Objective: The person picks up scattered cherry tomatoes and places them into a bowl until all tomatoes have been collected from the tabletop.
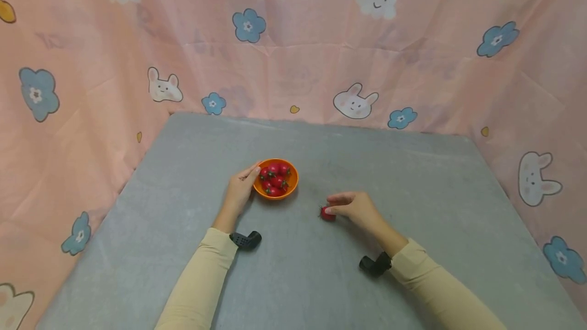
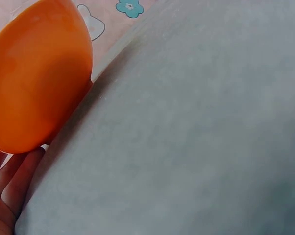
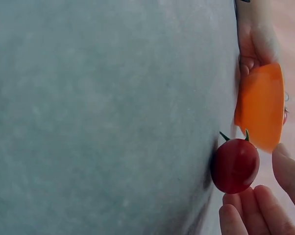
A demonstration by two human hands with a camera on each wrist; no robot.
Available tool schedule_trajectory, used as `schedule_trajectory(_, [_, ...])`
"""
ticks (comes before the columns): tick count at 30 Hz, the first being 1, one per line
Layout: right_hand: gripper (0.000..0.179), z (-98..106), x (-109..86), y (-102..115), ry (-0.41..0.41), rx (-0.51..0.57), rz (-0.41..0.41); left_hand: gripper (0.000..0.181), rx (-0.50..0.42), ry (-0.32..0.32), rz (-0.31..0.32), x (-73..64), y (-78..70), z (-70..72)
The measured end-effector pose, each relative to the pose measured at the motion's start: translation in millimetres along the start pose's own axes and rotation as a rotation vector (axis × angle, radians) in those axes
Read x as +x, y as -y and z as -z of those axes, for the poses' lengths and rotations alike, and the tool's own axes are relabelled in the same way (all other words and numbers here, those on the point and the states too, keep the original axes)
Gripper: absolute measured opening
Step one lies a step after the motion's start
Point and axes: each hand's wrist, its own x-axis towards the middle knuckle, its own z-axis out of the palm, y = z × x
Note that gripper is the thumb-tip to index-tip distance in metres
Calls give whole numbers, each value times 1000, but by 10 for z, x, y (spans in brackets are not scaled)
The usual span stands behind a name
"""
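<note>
An orange bowl [image 1: 293, 191] stands on the grey table, with several small red tomatoes [image 1: 277, 181] with green stems inside. My left hand [image 1: 241, 187] holds the bowl at its left side, thumb at the rim and the fingers [image 2: 21, 181] against the outer wall. To the right of the bowl, a single cherry tomato [image 3: 234, 165] lies on the table. My right hand [image 1: 357, 210] reaches around this tomato from the right. In the right wrist view its fingertips are right at the tomato, while the thumb [image 3: 289, 176] stands apart from it.
The grey table [image 1: 293, 279] spreads out around both hands. A pink curtain [image 1: 293, 65] with flowers, rabbits and rainbows hangs behind and along both sides. A black camera [image 1: 247, 240] sits on the left wrist, another black camera [image 1: 375, 265] on the right.
</note>
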Motion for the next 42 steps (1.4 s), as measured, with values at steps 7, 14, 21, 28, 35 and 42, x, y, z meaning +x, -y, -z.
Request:
schedule_trajectory(7, [40, -15, -35, -36, -2, 16, -16, 46, 16, -4, 4, -18, -19, -4])
schedule_trajectory(14, [39, -41, -42, -49, -25, 1, -32, 47, 15, -3, 4, -28, -31, -12])
schedule_trajectory(21, [37, -56, -40, -62, -28, 7, -26, 46, 9, -8, 4, -19, -22, -10])
schedule_trajectory(28, [35, -45, -26, -19, -38, 20, -24, 46, 14, 1, 2, -19, -21, -14])
schedule_trajectory(35, [39, -43, 6, 182, -38, 7, -21, 46, 7, 4, -3, -16, -26, -31])
schedule_trajectory(42, [35, -175, 118, 518, -30, 14, 48, 46, 8, -6, 3, -7, -24, -24])
